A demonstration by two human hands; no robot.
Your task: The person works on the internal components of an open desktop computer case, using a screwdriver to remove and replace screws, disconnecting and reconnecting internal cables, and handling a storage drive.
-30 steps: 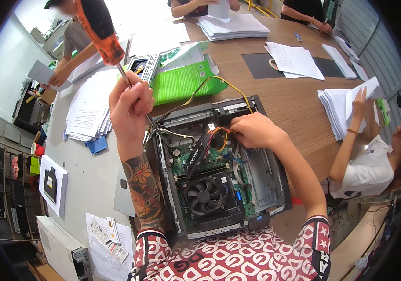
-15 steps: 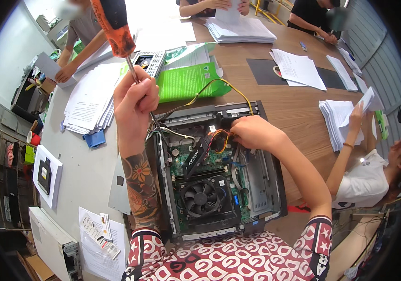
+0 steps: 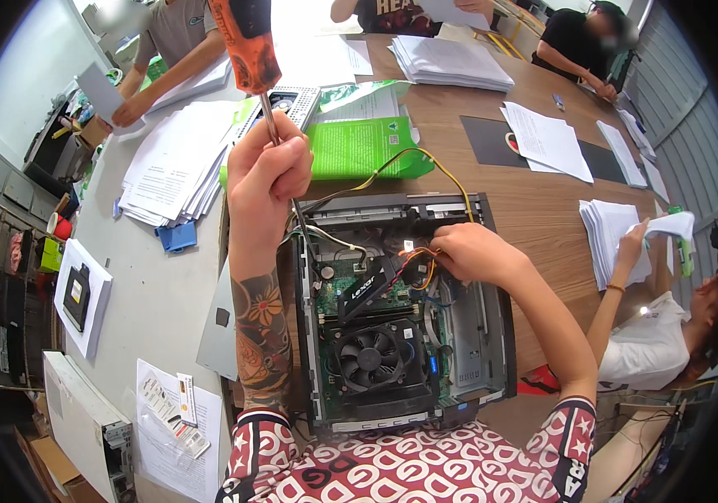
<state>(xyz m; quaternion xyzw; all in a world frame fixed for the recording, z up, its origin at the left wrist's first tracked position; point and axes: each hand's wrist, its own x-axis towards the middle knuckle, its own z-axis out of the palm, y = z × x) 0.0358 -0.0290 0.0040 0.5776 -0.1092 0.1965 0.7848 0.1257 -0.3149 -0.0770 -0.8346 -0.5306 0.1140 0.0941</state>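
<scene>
Computer, one, black, open: lying in front of the person's torso, its inside facing up, its far edge adjoining the brown surface. Green bag, one: lying on the surface just beyond the computer. Screwdriver, one, orange and black: tilting slightly, handle up, shaft pointing down at the computer's far left corner; whether the tip is touching anything cannot be told. Left hand: its fingers gripping the shaft below the handle, curling tightly around it. Right hand: reaching over the computer's far right part, its fingers bunching together at the wires; whether they are gripping cannot be told. Fan, one, black: sitting in the computer's near half. Slab, one, black: lying slantwise between fan and wires. Wires, orange, red and yellow: looping beside the right fingers.
</scene>
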